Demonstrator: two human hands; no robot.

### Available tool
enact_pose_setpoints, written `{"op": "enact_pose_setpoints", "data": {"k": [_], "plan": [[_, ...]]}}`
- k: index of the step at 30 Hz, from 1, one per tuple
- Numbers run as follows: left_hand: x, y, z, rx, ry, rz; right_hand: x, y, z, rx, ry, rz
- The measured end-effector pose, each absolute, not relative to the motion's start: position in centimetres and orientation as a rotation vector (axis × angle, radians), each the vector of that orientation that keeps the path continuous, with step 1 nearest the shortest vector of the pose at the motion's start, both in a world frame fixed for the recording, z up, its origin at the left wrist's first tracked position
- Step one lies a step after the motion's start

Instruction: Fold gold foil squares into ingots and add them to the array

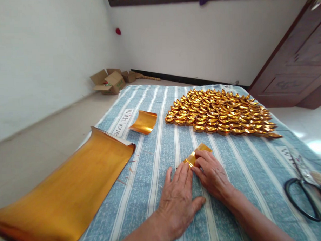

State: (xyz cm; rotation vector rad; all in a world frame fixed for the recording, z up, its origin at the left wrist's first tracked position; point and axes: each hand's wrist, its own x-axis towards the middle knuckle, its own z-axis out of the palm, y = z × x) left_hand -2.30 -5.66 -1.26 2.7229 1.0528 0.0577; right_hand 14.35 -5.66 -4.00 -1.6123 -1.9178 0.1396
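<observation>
— Gold foil everywhere: big foil sheet (65, 194) near left, curled foil piece (144, 122) beyond it.
— And the left hand (177, 200)?
— Flat, fingertips pinning the small foil strip (195, 155); right hand (212, 173) pinches it too. The strip runs up-right, just beyond both hands, folded ingots (220, 113) far right.

I saw open cardboard boxes (110, 81) on the floor by the wall, black scissors (306, 196) at the right edge, a dark door (297, 59).
</observation>
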Motion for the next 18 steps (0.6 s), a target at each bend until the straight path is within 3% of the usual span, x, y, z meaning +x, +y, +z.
{"op": "enact_pose_setpoints", "data": {"k": [18], "plan": [[-4.5, -4.6, -1.3, 2.814, 1.114, 0.140, 14.5, -5.5, -4.0, -1.582, -1.869, 0.136]]}}
